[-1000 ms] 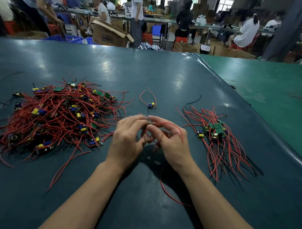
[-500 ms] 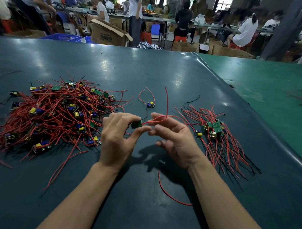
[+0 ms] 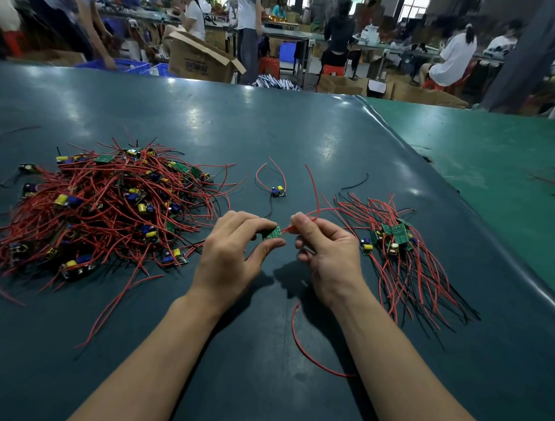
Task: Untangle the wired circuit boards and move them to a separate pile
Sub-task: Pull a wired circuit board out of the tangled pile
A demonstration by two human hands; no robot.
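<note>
Hands (image 3: 234, 249) farther apart than before, red wire (image 3: 314, 211) now taut.

cardboard box (image 3: 198, 61): dark printed lettering on its front side, beyond the far edge of the dark table (image 3: 273, 122); the word appears upside down and cannot be read with certainty.
circuit boards: any markings are too small to read.
elsewhere: no other legible text, number or sign.

Factory floor: long worktables (image 3: 273, 122), seated workers (image 3: 451, 55), cardboard boxes (image 3: 199, 59).
</note>
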